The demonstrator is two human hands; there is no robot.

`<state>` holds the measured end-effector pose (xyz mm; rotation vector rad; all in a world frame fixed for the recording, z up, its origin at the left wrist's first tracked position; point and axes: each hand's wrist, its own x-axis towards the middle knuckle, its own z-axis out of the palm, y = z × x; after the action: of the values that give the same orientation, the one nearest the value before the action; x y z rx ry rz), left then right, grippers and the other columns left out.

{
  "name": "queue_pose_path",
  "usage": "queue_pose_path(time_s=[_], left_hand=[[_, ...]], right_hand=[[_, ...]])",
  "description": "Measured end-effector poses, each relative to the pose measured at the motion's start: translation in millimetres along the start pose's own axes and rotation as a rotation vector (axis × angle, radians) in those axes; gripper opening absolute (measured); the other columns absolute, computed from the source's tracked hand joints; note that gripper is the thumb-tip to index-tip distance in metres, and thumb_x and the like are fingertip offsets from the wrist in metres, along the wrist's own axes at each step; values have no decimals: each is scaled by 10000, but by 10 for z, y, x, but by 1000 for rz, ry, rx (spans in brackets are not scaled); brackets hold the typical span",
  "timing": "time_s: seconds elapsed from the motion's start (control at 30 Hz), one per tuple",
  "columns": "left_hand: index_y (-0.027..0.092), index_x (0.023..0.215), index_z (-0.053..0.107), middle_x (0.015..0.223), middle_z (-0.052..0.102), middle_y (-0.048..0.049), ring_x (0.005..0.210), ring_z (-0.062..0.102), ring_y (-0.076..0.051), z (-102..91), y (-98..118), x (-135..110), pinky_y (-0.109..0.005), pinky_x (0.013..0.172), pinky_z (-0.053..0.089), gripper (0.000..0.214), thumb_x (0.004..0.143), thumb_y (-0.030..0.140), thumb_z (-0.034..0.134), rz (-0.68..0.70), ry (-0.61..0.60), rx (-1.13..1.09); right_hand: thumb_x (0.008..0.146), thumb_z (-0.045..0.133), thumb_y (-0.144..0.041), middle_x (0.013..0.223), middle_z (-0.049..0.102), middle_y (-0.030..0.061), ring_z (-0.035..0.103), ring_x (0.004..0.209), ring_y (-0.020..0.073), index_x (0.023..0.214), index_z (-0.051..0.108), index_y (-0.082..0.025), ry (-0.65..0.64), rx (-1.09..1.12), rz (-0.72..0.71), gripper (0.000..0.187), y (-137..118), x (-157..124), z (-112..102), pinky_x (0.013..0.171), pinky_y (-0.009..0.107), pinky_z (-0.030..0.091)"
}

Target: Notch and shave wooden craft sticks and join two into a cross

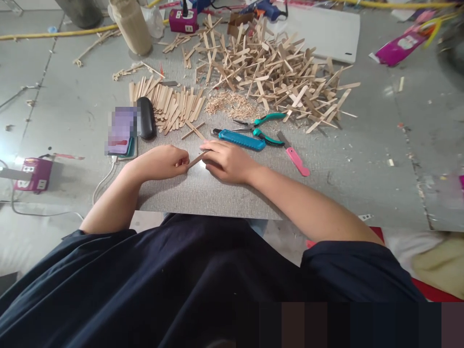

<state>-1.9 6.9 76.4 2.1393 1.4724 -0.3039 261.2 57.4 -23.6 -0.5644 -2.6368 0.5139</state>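
Observation:
A wooden craft stick (196, 160) spans the gap between my two hands, slanting up to the right near the table's front edge. My left hand (165, 162) is closed on its lower end. Around its upper end the fingers of my right hand (230, 162) are closed. Just beyond my hands lie a few crossed craft sticks (194, 130), a blue utility knife (242, 139) and teal-handled pliers (259, 128). To the right of them rests a pink-handled blade (295, 157).
Behind is a big heap of craft sticks (261, 63), with a row of sticks (177, 108) and a pile of shavings (232, 104) in front. A black case (146, 118) and a phone (122, 130) lie left. A bottle (132, 26) stands at the back.

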Motion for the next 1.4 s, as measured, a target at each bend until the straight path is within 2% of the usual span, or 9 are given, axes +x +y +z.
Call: queue_pose_path(time_s=[0.17, 0.3, 0.43, 0.67, 0.9, 1.0, 1.13, 1.23, 1.4], left_hand=[[226, 945, 787, 912, 847, -71, 787, 694, -217, 34, 8, 38, -339, 736, 404, 324, 1048, 398, 532, -19, 33, 62], [217, 977, 794, 903, 842, -89, 797, 711, -235, 56, 25, 102, -350, 721, 376, 331, 1063, 428, 555, -51, 79, 121], [207, 1128, 814, 1028, 885, -95, 890, 780, -255, 115, 118, 130, -358, 750, 396, 347, 1093, 410, 535, -52, 152, 154], [166, 1075, 819, 930, 871, -93, 754, 776, -260, 403, 250, -84, -381, 654, 427, 402, 1143, 443, 536, 129, 172, 342], [75, 1289, 754, 1269, 827, -239, 1101, 832, -374, 582, 0, -109, -478, 839, 689, 453, 1152, 485, 617, 501, 558, 373], [55, 1368, 713, 1406, 787, -311, 1301, 807, -475, 683, -99, -65, -577, 946, 720, 586, 1163, 590, 589, 552, 676, 330], [38, 1469, 664, 1539, 746, -338, 1479, 746, -497, 784, -200, -56, -648, 1167, 679, 671, 1152, 628, 617, 627, 590, 235], [16, 1527, 635, 1602, 722, -340, 1539, 721, -486, 793, -251, -65, -651, 1261, 641, 650, 1144, 540, 670, 660, 522, 197], [64, 1587, 604, 1684, 671, -325, 1606, 674, -504, 803, -311, -80, -684, 1300, 620, 611, 1151, 487, 669, 676, 483, 137]], right_hand=[[1153, 509, -366, 1337, 790, 178, 711, 1225, 372, 1137, 805, -223, 114, -53, 119, 329, 71, -93, -130, 1097, 593, 568], [1094, 577, -341, 1343, 728, 238, 646, 1272, 456, 1277, 732, -181, 210, -183, 334, 288, 208, -173, -253, 1117, 695, 524], [1025, 695, -336, 1237, 731, 250, 642, 1280, 502, 1262, 682, -151, 152, -280, 483, 301, 362, -205, -242, 1108, 745, 529], [1093, 697, -490, 1049, 730, 85, 699, 955, 289, 1202, 624, -250, 384, -162, 324, 273, 419, -257, -93, 894, 513, 612], [1210, 598, -507, 986, 715, -31, 661, 616, 120, 1328, 558, -361, 681, 474, 132, 192, 265, -229, -13, 570, 298, 560], [1237, 561, -431, 1002, 778, -47, 669, 549, 99, 1343, 619, -389, 699, 675, 148, 128, 193, -205, -52, 517, 265, 574], [1211, 624, -336, 997, 839, -8, 783, 621, 133, 1263, 786, -344, 638, 782, 204, 170, 164, -220, -138, 496, 252, 623], [1169, 699, -297, 1078, 904, 11, 892, 832, 205, 1292, 861, -359, 500, 887, 236, 213, 197, -257, -177, 710, 347, 776], [1095, 779, -200, 1150, 926, 2, 915, 957, 224, 1429, 812, -413, 436, 627, 153, 398, 225, -333, -191, 753, 343, 765]])
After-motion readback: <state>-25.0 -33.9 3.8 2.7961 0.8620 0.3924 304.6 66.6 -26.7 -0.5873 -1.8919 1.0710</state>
